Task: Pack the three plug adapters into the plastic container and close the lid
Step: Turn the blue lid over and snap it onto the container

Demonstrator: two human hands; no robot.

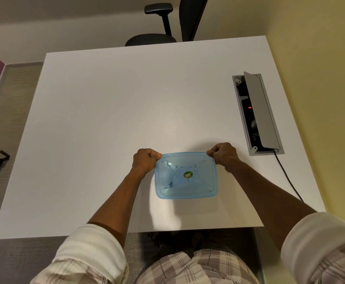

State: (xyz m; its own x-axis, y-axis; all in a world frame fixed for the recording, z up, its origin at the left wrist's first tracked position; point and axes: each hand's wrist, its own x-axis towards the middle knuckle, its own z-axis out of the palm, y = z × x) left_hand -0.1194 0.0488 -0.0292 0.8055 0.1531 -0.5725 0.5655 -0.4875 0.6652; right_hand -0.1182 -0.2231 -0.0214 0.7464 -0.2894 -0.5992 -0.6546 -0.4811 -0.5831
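While the head camera looks down on a white table (106,119), a blue see-through plastic container (186,175) sits near the table's front edge, a little right of centre. Its lid (200,182) lies flat on top and covers the whole opening, with a small round green sticker (188,174) at its middle. Through the tinted lid only pale shapes and reflections show, so what lies inside cannot be told for sure; no plug adapters can be made out on the table or clearly within the box.

The left hand (145,161) is curled in a fist at the far left corner of the box, thumb and fingers pinched on the lid's rim there. The right hand (224,155) is curled the same way at the far right corner, its fingers closed on the rim. Both forearms are bare, with cream sleeves (89,255) rolled up toward the elbows.

On the right side of the table an open cable hatch (256,113) with a grey flap shows a small red light, and a dark cable (286,175) runs from it off the table's front right edge. A black office chair (167,23) stands beyond the far edge.
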